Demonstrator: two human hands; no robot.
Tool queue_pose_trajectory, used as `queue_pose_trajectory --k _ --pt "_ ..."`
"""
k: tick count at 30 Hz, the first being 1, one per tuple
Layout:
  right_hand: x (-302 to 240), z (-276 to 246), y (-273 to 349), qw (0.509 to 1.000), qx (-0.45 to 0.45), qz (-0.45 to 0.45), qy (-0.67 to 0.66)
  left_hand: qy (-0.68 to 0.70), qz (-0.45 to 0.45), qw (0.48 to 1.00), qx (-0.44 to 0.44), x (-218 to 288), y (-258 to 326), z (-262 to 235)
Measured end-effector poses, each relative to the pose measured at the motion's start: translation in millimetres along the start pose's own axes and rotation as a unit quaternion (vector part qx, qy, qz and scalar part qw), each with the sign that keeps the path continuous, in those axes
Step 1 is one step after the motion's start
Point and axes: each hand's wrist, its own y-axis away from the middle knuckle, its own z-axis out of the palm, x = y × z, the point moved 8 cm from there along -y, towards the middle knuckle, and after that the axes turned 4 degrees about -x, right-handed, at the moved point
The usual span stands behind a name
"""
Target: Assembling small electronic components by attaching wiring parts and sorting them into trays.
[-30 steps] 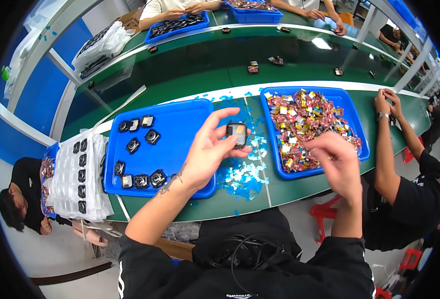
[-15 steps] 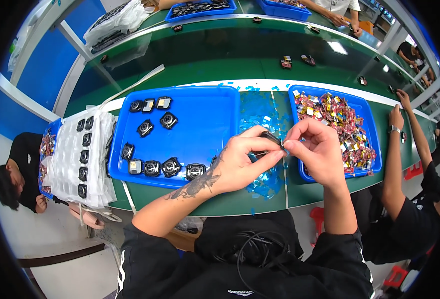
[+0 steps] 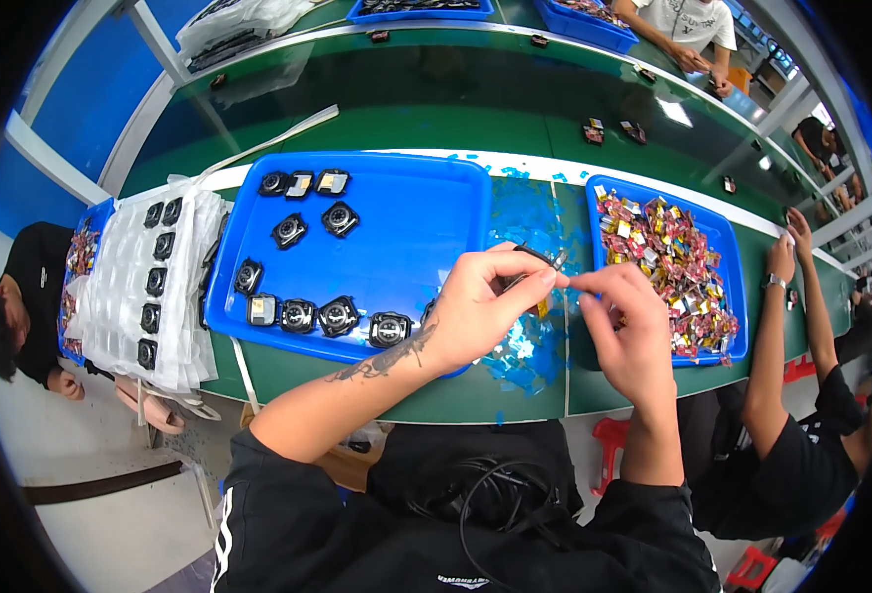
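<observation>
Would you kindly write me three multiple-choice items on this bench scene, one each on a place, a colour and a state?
1. Where do the black parts lie?
A. in the left tray
B. on the floor
C. in the right tray

2. What colour is the bench top?
A. red
B. green
C. white

3. How does the small part stand?
A. lying in a tray
B. dropped on the floor
C. held up between both hands

Answers:
1 A: they lie along the near and far edges of the left tray.
2 B: the surface around the trays is green.
3 C: the left hand grips it over the bench, and the right hand pinches at its edge.
</observation>
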Motion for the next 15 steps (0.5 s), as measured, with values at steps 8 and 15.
queue_pose_trajectory --k 8,15 --pt "20.3 18.8 -2.6 0.934 0.011 -0.046 -0.355 0.121 -0.015 0.988 -0.097 3.1 3.4 21.8" --pt "18.0 -6.7 12.3 0.907 0.093 0.013 -0.41 0.097 0.026 0.995 0.027 -1.4 1.1 3.0"
